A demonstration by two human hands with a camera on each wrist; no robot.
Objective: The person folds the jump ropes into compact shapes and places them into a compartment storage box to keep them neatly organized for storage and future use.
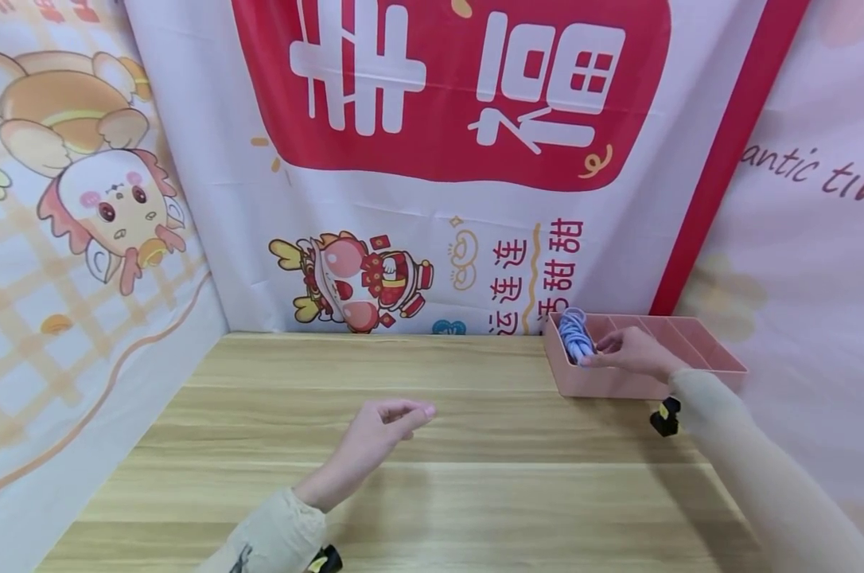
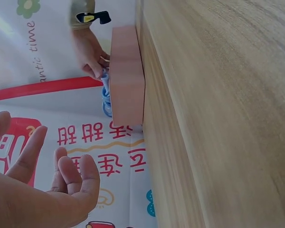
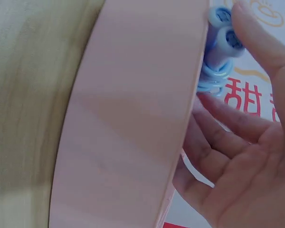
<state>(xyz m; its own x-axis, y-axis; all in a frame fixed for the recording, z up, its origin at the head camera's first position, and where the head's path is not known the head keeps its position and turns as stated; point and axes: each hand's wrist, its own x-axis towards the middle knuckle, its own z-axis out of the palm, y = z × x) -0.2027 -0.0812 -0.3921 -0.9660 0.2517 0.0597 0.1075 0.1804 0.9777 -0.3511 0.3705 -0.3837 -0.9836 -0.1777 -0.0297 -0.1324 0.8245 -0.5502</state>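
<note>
A light blue jump rope (image 1: 576, 337), coiled up with its two handles (image 3: 229, 42) side by side, stands in the left end compartment of a pink divided box (image 1: 604, 383). My right hand (image 1: 636, 352) reaches over the box's front rim. Its thumb tip lies right at the handle ends, and the other fingers (image 3: 221, 137) spread apart beside the coil, dipping behind the rim. My left hand (image 1: 378, 434) hovers over the wooden table with loosely bent fingers, holding nothing; in the left wrist view its fingers (image 2: 88, 175) are relaxed and apart.
The box stands at the table's back right, its remaining compartments (image 1: 690, 338) to the right of the rope. Printed cloth (image 1: 403, 199) hangs behind the table (image 1: 475, 493), with more cloth at both sides. Each sleeve bears a black wrist mount (image 1: 665, 417).
</note>
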